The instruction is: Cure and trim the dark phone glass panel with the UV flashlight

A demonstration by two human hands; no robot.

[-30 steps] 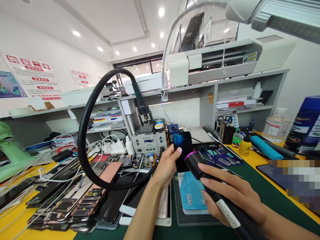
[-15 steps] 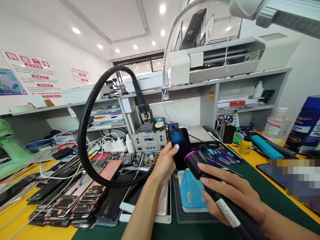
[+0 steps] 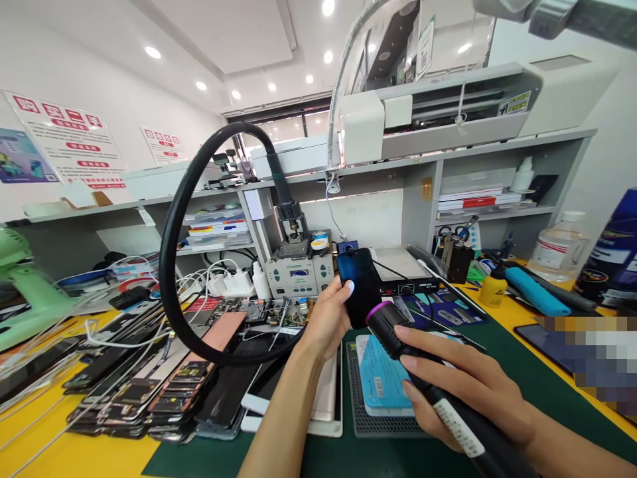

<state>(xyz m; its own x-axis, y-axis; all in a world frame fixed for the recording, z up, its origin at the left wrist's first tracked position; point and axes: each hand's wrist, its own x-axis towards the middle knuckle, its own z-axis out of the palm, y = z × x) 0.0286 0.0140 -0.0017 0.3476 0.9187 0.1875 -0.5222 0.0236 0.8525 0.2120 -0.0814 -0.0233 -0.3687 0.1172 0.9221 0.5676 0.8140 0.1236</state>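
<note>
My left hand (image 3: 326, 317) is closed around the lower left edge of a black smartphone (image 3: 359, 290), thumb on its face, holding it up tilted above the bench. A patch of blue light lies on the phone's dark surface and on my thumbtip. In my right hand (image 3: 462, 385) is a black flashlight (image 3: 393, 328) with a purple ring at its head and a white printed label on its body. Its head points up at the phone's lower part; whether they touch I cannot tell. Below them, a blue-and-white box (image 3: 381, 378) rests on a dark perforated mat (image 3: 358, 425).
Stacked phone parts (image 3: 184, 398) crowd the left side of the bench. A thick black hose (image 3: 166, 265) loops up from a grey soldering station (image 3: 293, 277). A yellow bottle (image 3: 492, 289) and a clear jug (image 3: 557, 252) stand right. A green mat (image 3: 527, 378) covers the bench front.
The camera view has shifted slightly. Both hands keep their grips, and the phone and flashlight stay in nearly the same position relative to each other.
</note>
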